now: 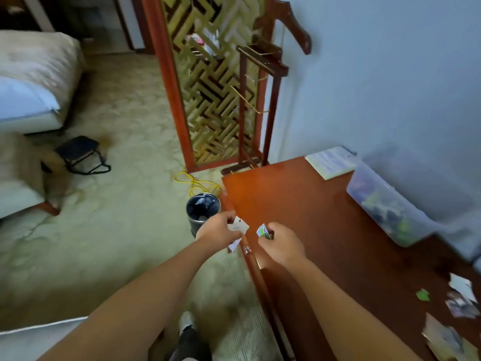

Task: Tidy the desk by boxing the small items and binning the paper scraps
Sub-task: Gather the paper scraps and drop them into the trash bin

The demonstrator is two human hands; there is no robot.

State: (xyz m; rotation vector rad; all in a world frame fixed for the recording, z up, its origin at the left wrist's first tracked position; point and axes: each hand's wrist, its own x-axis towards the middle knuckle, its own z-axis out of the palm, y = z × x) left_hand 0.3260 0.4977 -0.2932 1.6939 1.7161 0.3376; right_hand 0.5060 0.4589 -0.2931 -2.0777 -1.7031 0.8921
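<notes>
My left hand (217, 230) pinches a few white paper scraps (239, 226) just off the left edge of the red-brown desk (299, 204). Just beyond and below it, a round black bin (203, 211) with a dark liner stands on the carpet against the desk's corner. My right hand (281, 246) is over the desk's left edge, fingers curled round a small coloured paper scrap (263, 230). A clear plastic box (385, 204) with small items inside sits at the back of the desk by the wall. Several more paper scraps (460, 300), one green, lie at the desk's right end.
A white booklet (330, 162) lies at the desk's far corner. A wooden valet stand (260, 105) and a lattice screen (216, 87) rise behind the desk. A yellow cable (195, 185) and a small dark stool (80, 155) are on the carpet. A bed (33, 82) is at far left.
</notes>
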